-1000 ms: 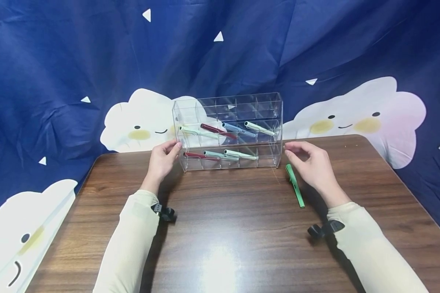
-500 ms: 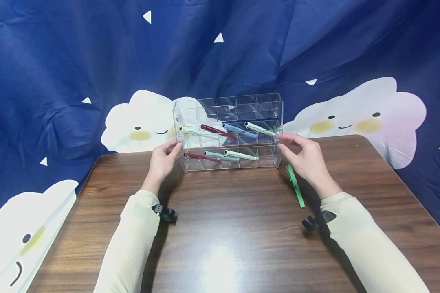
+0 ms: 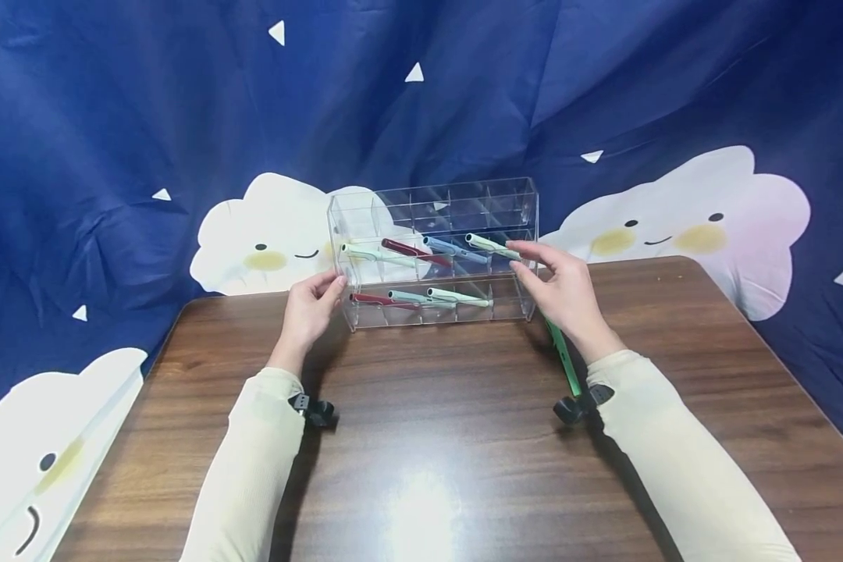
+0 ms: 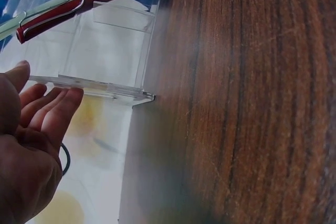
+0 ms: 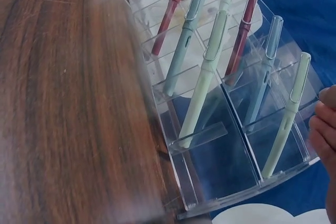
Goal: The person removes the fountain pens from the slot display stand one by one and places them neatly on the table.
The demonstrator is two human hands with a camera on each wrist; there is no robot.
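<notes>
A clear acrylic pen rack (image 3: 432,312) stands on the table, with pens lying tilted in two of its tiers. My left hand (image 3: 311,312) holds the rack's left side edge; in the left wrist view its thumb and fingers (image 4: 63,111) lie around the side panel. My right hand (image 3: 562,289) is at the rack's right end, thumb and forefinger spread beside the pale green pen (image 3: 488,245) of the upper filled row. Its right wrist view shows that pen (image 5: 289,114) close to the fingers, with a gap between. A bright green pen (image 3: 564,359) lies on the table, partly covered by the right hand.
The upper filled row also has a light green pen (image 3: 375,254), a dark red pen (image 3: 414,251) and a blue pen (image 3: 457,250). Below lie a red pen (image 3: 379,300), a teal pen (image 3: 417,298) and a mint pen (image 3: 457,297). A blue cloud-print curtain (image 3: 464,94) hangs behind.
My right hand has moved left and slightly up, from beside the rack's right end to the upper pale green pen, now covering part of the bright green pen. The left hand stays put.
</notes>
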